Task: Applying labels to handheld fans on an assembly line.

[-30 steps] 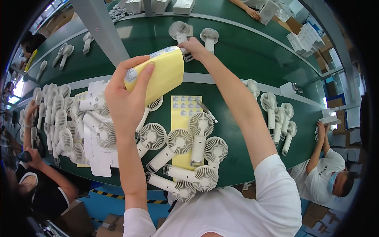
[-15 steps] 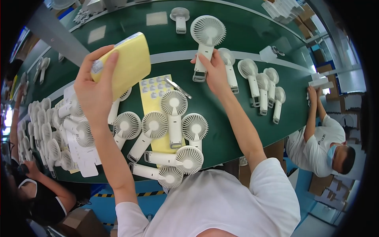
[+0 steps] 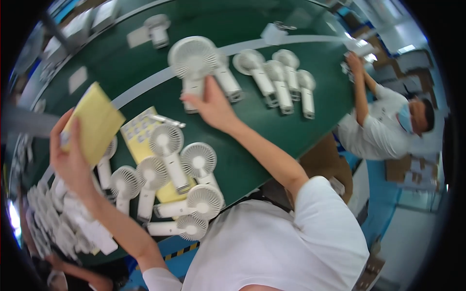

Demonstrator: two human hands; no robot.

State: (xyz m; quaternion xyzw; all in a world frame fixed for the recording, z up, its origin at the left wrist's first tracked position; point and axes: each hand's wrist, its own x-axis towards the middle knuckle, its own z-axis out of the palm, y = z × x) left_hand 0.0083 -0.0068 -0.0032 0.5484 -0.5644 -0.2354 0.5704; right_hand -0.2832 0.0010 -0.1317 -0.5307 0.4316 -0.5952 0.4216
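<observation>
My left hand (image 3: 73, 155) is closed around a yellow stack of sticker sheets (image 3: 97, 123), lifted above the table's left part. In my right hand (image 3: 213, 109) is a white handheld fan (image 3: 191, 56), gripped by its handle with the round grille pointing away from me. Just behind it lies another white fan (image 3: 227, 80), partly covered. Between my arms, a yellow sheet with grey stickers (image 3: 138, 128) lies under several white fans (image 3: 166, 140). Silvery tweezers (image 3: 167, 120) rest on that sheet's far end. Motion blurs the picture somewhat.
Several fans (image 3: 281, 80) lie in a group right of my right hand on the green table (image 3: 252, 136). A dense pile of fans (image 3: 53, 218) fills the left side. One fan (image 3: 158, 31) lies farther back. A masked person (image 3: 383, 121) works at the right end.
My view has swung to the right and tilted, so the table contents appear farther left. Both hands keep hold of the same things, the stack of sticker sheets and the fan.
</observation>
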